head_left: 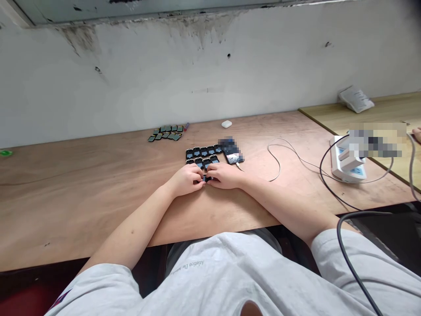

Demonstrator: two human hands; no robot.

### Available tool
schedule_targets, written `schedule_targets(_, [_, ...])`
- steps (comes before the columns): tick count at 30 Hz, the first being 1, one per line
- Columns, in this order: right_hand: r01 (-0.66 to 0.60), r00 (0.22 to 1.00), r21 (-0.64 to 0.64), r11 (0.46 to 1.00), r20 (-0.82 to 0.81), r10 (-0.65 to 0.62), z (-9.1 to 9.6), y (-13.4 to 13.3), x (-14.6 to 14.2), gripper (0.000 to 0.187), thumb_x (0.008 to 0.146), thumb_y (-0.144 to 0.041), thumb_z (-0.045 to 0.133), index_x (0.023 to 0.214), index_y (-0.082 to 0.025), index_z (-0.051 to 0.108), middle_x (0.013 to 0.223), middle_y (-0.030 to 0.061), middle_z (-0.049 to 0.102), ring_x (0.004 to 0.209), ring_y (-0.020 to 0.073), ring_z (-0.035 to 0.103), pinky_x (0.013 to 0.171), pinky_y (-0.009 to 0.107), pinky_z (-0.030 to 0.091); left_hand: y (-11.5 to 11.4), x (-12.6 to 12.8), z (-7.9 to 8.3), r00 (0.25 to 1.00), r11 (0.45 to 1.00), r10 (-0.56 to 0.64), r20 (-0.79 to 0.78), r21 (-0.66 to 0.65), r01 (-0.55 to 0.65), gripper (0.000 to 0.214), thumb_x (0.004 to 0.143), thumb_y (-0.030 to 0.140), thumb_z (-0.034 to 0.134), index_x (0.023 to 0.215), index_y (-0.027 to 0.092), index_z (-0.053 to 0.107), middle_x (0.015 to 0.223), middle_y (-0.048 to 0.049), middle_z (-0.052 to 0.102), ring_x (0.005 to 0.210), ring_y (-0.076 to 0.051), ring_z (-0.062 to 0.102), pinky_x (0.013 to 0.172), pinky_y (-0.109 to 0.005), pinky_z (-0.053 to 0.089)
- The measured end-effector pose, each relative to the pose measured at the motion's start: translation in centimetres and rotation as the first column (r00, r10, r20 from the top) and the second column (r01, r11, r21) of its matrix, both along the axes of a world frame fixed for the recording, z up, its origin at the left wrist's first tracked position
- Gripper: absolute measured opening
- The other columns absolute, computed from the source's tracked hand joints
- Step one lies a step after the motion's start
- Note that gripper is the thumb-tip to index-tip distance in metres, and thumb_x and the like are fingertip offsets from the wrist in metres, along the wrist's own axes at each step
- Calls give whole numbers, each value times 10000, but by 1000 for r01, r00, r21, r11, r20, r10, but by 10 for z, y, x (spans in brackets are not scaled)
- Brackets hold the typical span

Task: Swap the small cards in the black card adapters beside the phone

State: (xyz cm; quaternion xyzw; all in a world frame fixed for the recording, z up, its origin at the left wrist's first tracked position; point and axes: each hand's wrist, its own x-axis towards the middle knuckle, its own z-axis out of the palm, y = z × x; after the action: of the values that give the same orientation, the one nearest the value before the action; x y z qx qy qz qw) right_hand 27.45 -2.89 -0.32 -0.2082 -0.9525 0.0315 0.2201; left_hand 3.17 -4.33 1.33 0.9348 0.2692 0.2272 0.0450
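My left hand [186, 180] and my right hand [226, 175] meet at the middle of the table, fingers curled inward. Between their fingertips is a small black module with a blue patch [205, 178], gripped from both sides and mostly covered. Just beyond my fingers lie two rows of similar black modules [204, 152] with blue-grey patches; my hands partly hide the nearer row. Farther back on the left sits a group of small flat pieces with grey-green faces [166, 135]. A phone [233, 153] with a cable plugged in lies right of the rows.
A white earbud-like case [226, 124] and a small reddish-purple tool [187, 127] lie toward the wall. On the right, a white power strip [348, 164] carries plugs and loose cables. A white packet [357, 99] and another person's hand [417, 134] are on the adjoining table.
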Motion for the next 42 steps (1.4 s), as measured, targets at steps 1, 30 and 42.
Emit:
schedule_targets(1, [2, 1000, 1, 1000, 0, -2, 0, 0, 0, 190, 984, -313, 620, 1006, -165, 737, 1060, 116, 665, 894, 215, 617, 805, 338, 481, 0, 0, 0, 1000, 1000, 0, -10, 7, 0, 213, 905, 282, 675, 710, 237, 745, 900, -52, 761, 866, -205, 641, 829, -372, 536])
schedule_targets(30, [-5, 958, -187, 982, -282, -49, 2, -2, 3, 224, 942, -219, 608, 1165, -204, 632, 1255, 107, 619, 810, 148, 636, 761, 298, 560, 7, -8, -3, 993, 986, 69, 99, 145, -83, 137, 962, 372, 665, 937, 238, 684, 1049, -66, 762, 974, -222, 679, 888, -401, 537])
schedule_targets(42, [56, 967, -174, 983, -237, -97, 3, -4, 5, 316, 950, -187, 579, 1265, -213, 594, 1406, 137, 534, 848, 146, 656, 849, 330, 574, 41, -67, 8, 489, 489, 872, -23, -30, -872, 164, 917, 388, 573, 908, 224, 572, 942, -117, 667, 972, -313, 624, 863, -438, 493])
